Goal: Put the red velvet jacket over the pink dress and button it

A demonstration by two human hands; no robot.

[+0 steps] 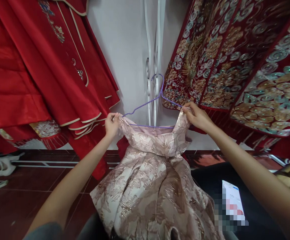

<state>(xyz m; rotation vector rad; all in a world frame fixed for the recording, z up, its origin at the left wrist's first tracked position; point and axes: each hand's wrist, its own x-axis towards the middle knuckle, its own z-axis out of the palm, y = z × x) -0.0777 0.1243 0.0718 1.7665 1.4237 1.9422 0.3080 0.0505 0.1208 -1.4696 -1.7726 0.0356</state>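
A pale pink brocade dress hangs in front of me on a purple wire hanger. My left hand pinches the dress's left shoulder at the hanger's left end. My right hand grips the right shoulder at the hanger's right end. Both hands are closed on fabric and hold the dress up by its shoulders. The skirt spreads downward toward my lap. The hanger's hook points up toward a white wall fitting.
Red embroidered robes hang at the left. Dark red sequined garments hang at the right. A phone lies on a black surface at the lower right. White shoes sit on the dark red tiled floor at the left.
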